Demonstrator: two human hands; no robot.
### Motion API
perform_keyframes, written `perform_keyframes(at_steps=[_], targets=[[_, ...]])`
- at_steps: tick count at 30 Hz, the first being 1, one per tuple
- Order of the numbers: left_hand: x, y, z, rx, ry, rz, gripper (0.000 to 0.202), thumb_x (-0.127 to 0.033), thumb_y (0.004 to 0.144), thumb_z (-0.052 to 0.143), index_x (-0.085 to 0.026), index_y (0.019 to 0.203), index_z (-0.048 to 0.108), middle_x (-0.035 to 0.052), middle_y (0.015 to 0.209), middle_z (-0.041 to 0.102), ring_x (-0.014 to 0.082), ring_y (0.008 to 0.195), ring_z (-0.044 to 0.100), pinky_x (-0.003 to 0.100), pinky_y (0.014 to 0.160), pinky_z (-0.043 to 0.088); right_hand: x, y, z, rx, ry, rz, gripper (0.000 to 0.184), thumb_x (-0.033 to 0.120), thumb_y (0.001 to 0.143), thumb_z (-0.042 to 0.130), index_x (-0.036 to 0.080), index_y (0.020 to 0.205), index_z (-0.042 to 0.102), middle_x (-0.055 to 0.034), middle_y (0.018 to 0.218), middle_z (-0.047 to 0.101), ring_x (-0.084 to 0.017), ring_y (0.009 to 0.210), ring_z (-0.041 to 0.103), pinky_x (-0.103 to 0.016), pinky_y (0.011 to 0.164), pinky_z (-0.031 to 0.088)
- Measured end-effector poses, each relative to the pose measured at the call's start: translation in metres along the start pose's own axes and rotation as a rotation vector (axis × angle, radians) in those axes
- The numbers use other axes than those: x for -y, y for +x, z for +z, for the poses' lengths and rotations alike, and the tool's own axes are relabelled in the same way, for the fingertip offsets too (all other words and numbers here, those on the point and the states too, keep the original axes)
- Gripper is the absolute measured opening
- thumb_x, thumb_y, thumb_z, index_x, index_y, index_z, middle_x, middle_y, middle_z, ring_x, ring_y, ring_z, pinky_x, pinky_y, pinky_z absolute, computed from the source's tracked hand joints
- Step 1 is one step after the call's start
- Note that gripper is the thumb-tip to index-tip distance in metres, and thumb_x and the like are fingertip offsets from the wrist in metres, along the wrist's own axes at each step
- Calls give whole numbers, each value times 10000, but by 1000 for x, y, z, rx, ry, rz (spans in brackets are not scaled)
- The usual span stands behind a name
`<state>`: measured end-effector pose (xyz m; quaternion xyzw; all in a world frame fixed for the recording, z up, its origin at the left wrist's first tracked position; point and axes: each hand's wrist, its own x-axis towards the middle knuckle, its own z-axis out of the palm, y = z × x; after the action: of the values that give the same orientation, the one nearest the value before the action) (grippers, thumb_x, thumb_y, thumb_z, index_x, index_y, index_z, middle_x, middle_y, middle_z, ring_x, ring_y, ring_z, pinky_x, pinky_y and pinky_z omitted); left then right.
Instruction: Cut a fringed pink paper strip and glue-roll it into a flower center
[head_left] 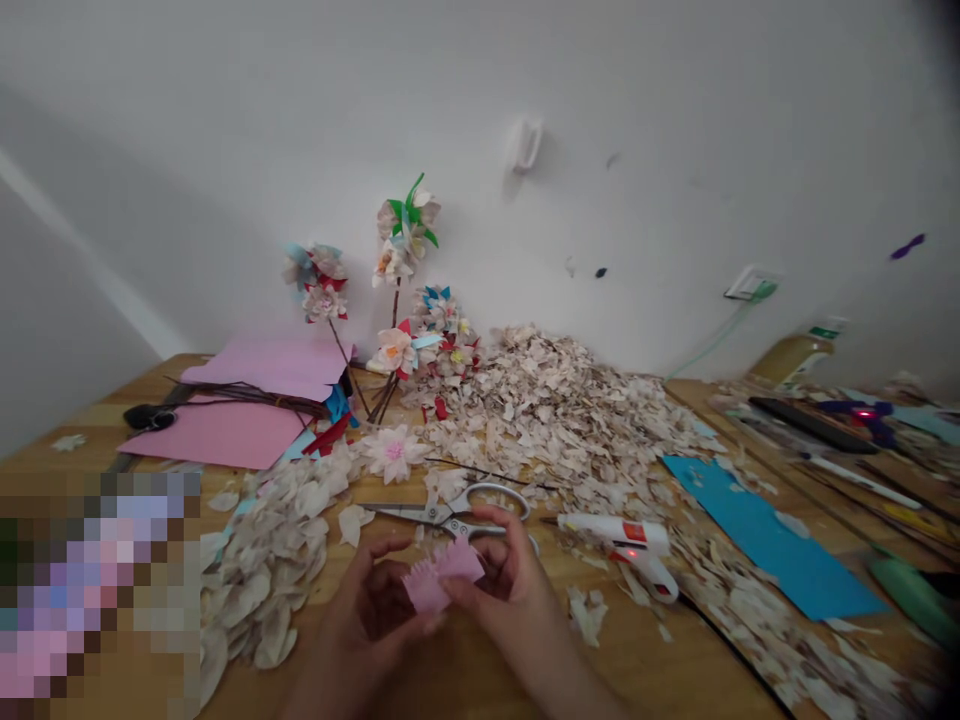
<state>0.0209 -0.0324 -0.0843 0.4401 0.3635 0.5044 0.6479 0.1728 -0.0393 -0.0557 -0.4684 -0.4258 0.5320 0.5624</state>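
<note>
Between my two hands is a small pink paper strip (431, 592), its upper edge cut into a fringe. My right hand (508, 575) pinches it, thumb pressed across the front and fingers behind. My left hand (381, 605) closes on the strip's lower left side with curled fingers. Just beyond the hands lie scissors (442, 515) with grey handles, partly hidden by my right fingers. To the right rests a white hot glue gun (619, 535) with a red light. A pale flower head with a pink centre (394, 453) lies behind the scissors.
Dried petals are heaped (562, 390) against the wall; larger ones (277, 570) lie at left. Flowers on stems (405, 230) lean at the back. Pink sheets (225, 430), a blue sheet (772, 540) and a bottle (795, 355) flank them. The glue gun's black cord (735, 650) runs toward the front right.
</note>
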Motion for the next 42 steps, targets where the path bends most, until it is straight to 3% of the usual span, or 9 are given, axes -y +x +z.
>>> perform_keyframes(at_steps=[11, 17, 23, 29, 36, 42], targets=[[-9, 1, 0, -73, 34, -146, 573, -263, 547, 830, -219, 979, 456, -106, 495, 598, 75, 462, 531, 166, 476, 358, 6, -8, 0, -5, -146, -14, 513, 161, 624, 693, 262, 1049, 423, 84, 637, 592, -156, 641, 580, -268, 626, 405], [-10, 0, 4, -59, -17, -137, 623, -193, 500, 846, -219, 991, 465, -49, 606, 687, 113, 565, 616, 199, 557, 442, 9, -13, 5, -45, -244, -51, 513, 107, 581, 695, 251, 1011, 455, 116, 561, 524, -132, 576, 527, -243, 594, 369], [-13, 0, 3, -96, 27, -196, 612, -88, 456, 840, -233, 906, 451, -101, 469, 628, 82, 436, 536, 151, 445, 344, 9, -14, 7, 33, -200, 4, 522, 138, 593, 695, 254, 1028, 431, 67, 677, 626, -161, 653, 588, -281, 660, 414], [-10, 0, 4, -97, 19, -215, 619, -139, 443, 843, -240, 868, 405, -121, 433, 606, 61, 385, 485, 137, 417, 303, 1, -9, 3, -20, -216, 27, 491, 82, 559, 692, 249, 950, 446, 125, 536, 508, -120, 537, 493, -231, 562, 353], [-12, 0, 2, -94, 41, -267, 634, -118, 429, 848, -232, 859, 397, -120, 417, 601, 59, 387, 477, 148, 435, 288, 13, -8, 0, 28, -157, 93, 481, 186, 589, 734, 243, 961, 434, 67, 643, 650, -153, 626, 595, -261, 626, 406], [-14, 0, 9, -96, 57, -220, 716, -221, 475, 831, -202, 1026, 375, -43, 516, 677, 98, 447, 527, 186, 469, 340, 13, -6, 0, -45, -168, 97, 414, 224, 595, 731, 245, 868, 421, 97, 545, 598, -147, 557, 580, -235, 541, 371]])
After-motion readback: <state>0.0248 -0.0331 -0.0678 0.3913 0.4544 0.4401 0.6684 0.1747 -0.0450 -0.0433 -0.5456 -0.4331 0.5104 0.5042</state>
